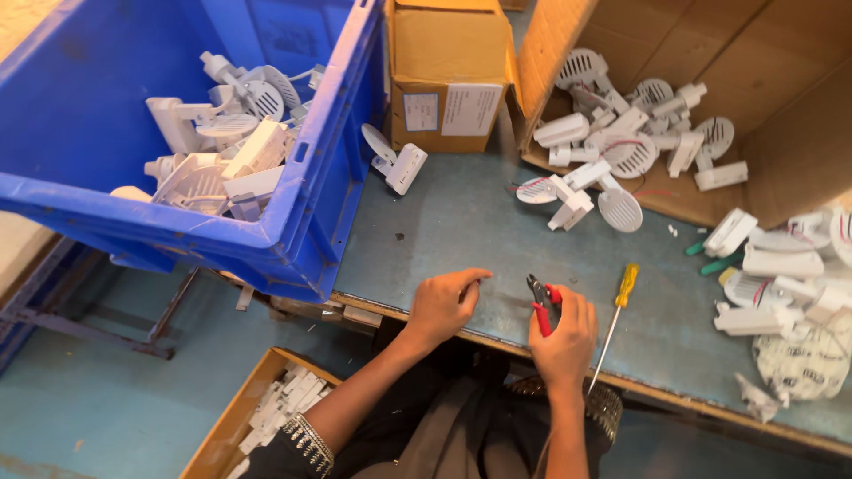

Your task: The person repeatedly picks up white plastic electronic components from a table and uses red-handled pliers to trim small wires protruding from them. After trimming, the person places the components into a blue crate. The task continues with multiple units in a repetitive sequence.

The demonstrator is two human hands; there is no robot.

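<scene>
Red-handled pliers (541,306) sit in the right hand (566,339), whose grip is closed around the handles, near the counter's (461,231) front edge. At 9 o'clock, the left hand (442,304) rests on the counter, fingers curled, holding nothing visible. At 3 o'clock lies a yellow-handled screwdriver (617,315). At 10 o'clock, a blue crate (293,239) holds white plastic parts; at 1 o'clock, a cardboard box (772,80) holds more.

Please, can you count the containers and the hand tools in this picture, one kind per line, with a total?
Blue plastic crate: 1
Cardboard boxes: 3, one closed, one open on its side, one open below the table
Red-handled pliers, in the right hand: 1
Yellow-handled screwdriver: 1
Total: 6
</scene>
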